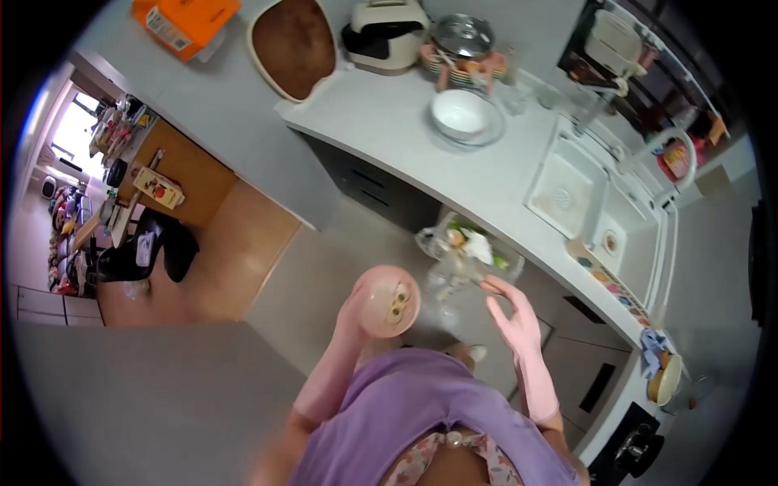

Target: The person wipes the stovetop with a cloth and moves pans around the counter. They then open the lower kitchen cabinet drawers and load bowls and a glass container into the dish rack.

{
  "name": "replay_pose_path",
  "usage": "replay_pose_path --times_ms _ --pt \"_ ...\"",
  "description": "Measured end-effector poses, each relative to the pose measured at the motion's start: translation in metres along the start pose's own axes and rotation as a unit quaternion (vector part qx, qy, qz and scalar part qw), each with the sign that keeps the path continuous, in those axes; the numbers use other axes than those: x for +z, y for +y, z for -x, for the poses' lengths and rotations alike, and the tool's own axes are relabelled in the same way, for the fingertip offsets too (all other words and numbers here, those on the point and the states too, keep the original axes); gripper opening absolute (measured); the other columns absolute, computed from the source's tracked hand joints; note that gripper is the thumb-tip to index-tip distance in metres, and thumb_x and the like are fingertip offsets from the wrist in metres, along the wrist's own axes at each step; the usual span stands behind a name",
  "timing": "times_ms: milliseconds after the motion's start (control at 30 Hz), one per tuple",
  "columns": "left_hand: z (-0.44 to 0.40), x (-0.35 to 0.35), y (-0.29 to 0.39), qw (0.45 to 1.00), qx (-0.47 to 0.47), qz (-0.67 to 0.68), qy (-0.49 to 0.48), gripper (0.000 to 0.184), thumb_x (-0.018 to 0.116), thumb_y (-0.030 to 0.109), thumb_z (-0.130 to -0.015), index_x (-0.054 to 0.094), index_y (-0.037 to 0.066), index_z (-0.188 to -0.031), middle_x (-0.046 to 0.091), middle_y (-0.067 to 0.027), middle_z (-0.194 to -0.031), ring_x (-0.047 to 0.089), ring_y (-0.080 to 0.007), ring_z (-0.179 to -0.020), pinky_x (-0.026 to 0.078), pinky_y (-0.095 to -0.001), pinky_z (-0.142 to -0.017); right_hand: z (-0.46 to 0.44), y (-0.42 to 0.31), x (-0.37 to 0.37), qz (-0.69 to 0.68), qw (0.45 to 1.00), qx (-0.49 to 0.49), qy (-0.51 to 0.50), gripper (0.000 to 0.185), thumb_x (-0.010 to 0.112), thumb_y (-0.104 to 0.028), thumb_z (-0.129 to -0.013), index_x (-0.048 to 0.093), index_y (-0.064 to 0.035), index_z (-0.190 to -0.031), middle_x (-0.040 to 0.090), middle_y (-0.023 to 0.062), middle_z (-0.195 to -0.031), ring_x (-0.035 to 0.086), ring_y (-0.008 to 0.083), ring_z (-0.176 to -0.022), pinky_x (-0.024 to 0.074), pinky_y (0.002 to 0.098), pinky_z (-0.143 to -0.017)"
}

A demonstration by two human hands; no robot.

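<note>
My left hand (350, 316), in a pink rubber glove, grips a round pinkish bowl (377, 312) by its side. Inside the bowl lie a few small pale pieces with greenish rings (398, 304), too small to name. My right hand (515, 320), gloved in pink too, is stretched out with thumb and fingers apart and nothing visible between them. Just beyond its fingertips hangs a clear plastic bag (446, 279), below a bin (474, 243) of green and white scraps by the counter's edge. Whether the fingers touch the bag I cannot tell.
On the white counter (381, 121) stand a white bowl (459, 112) on a glass plate, a pot with a glass lid (463, 36), and a rice cooker (386, 32). A double sink (567, 190) is at right. An orange package (185, 24) lies at upper left.
</note>
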State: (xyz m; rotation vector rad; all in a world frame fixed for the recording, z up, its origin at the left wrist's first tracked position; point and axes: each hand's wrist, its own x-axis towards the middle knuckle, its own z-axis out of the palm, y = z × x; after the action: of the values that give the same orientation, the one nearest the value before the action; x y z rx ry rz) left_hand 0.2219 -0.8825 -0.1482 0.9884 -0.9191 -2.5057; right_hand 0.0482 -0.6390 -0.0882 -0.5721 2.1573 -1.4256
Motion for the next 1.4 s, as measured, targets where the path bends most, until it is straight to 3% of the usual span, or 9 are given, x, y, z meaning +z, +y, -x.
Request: replay_pose_path --times_ms 200,433,600,733,933,1033,1133,1167,1400 --pt "0.007 -0.139 0.114 0.982 0.124 -0.044 0.139 0.051 0.046 0.033 -0.094 0.044 -0.002 -0.131 0.054 -0.0136 -0.126 0.053 -0.0240 -0.117 0.043 -0.0359 -0.098 -0.127 -0.028 0.199 -0.272 0.910 0.124 -0.287 0.046 0.056 -0.034 -0.094 0.048 -0.0077 -0.131 0.062 0.0119 -0.115 0.057 0.0181 -0.111 0.0454 0.0291 -0.094" --pt "-0.035 -0.188 0.183 0.971 0.166 0.017 0.170 0.053 0.042 0.033 -0.095 0.039 -0.001 -0.136 0.048 -0.0136 -0.133 0.048 -0.0260 -0.123 0.041 -0.0382 -0.101 -0.283 0.080 0.308 -0.501 0.793 0.332 -0.100 0.051 0.051 -0.038 -0.096 0.040 -0.0110 -0.138 0.048 0.0141 -0.136 0.051 0.0238 -0.120 0.0439 0.0345 -0.097" --pt "-0.080 -0.189 0.194 0.967 0.131 0.062 0.208 0.054 0.039 0.036 -0.096 0.035 0.002 -0.139 0.045 -0.0120 -0.136 0.045 -0.0256 -0.125 0.039 -0.0390 -0.102 -0.379 0.137 0.348 -0.489 0.817 0.306 0.016 0.047 0.052 -0.037 -0.095 0.043 -0.0143 -0.136 0.048 0.0087 -0.137 0.050 0.0235 -0.121 0.0422 0.0374 -0.098" --pt "-0.121 -0.176 0.214 0.970 0.117 0.017 0.214 0.054 0.040 0.036 -0.096 0.036 0.003 -0.138 0.047 -0.0106 -0.135 0.046 -0.0249 -0.124 0.038 -0.0379 -0.103 -0.441 0.183 0.400 -0.674 0.654 0.320 0.129 0.033 0.049 -0.024 -0.094 0.055 -0.0108 -0.124 0.055 0.0028 -0.129 0.048 0.0250 -0.123 0.0383 0.0401 -0.101" --pt "-0.184 -0.176 0.258 0.969 0.036 -0.064 0.234 0.053 0.044 0.036 -0.095 0.039 0.003 -0.136 0.050 -0.0105 -0.130 0.049 -0.0233 -0.121 0.040 -0.0365 -0.101 -0.477 0.221 0.452 -0.924 0.321 0.147 0.147 0.019 0.047 -0.020 -0.094 0.060 -0.0063 -0.098 0.064 0.0051 -0.098 0.055 0.0205 -0.094 0.0460 0.0357 -0.086" --pt "-0.205 -0.196 0.266 0.981 0.027 -0.027 0.189 0.053 0.045 0.035 -0.094 0.039 0.002 -0.135 0.050 -0.0107 -0.129 0.050 -0.0226 -0.118 0.041 -0.0362 -0.099 -0.496 0.268 0.472 -0.788 0.595 -0.156 -0.038 0.013 0.052 -0.018 -0.093 0.059 -0.0073 -0.094 0.063 0.0065 -0.091 0.053 0.0193 -0.079 0.0468 0.0319 -0.080" --pt "-0.220 -0.215 0.272 0.989 0.015 -0.049 0.137 0.051 0.046 0.033 -0.093 0.040 0.002 -0.134 0.051 -0.0101 -0.128 0.051 -0.0223 -0.117 0.042 -0.0359 -0.098 -0.485 0.239 0.477 -0.654 0.704 0.099 0.260 0.014 0.063 -0.023 -0.088 0.058 -0.0109 -0.082 0.056 -0.0015 -0.070 0.048 0.0136 -0.062 0.0468 0.0300 -0.075" --pt "-0.225 -0.221 0.272 0.990 0.004 -0.063 0.124 0.051 0.045 0.033 -0.093 0.040 0.003 -0.134 0.051 -0.0105 -0.128 0.051 -0.0232 -0.118 0.042 -0.0368 -0.099 -0.492 0.232 0.473 -0.757 0.569 0.141 0.289 0.015 0.065 -0.024 -0.087 0.058 -0.0116 -0.083 0.055 -0.0032 -0.068 0.049 0.0129 -0.061 0.0476 0.0302 -0.076" --pt "-0.231 -0.255 0.297 0.984 -0.048 -0.135 0.108 0.046 0.044 0.030 -0.095 0.042 0.003 -0.132 0.052 -0.0094 -0.125 0.051 -0.0210 -0.116 0.042 -0.0339 -0.098 -0.455 0.174 0.487 -0.667 0.633 0.185 0.346 0.028 0.064 -0.044 -0.087 0.053 -0.0184 -0.081 0.049 -0.0097 -0.061 0.045 0.0082 -0.053 0.0479 0.0373 -0.087"
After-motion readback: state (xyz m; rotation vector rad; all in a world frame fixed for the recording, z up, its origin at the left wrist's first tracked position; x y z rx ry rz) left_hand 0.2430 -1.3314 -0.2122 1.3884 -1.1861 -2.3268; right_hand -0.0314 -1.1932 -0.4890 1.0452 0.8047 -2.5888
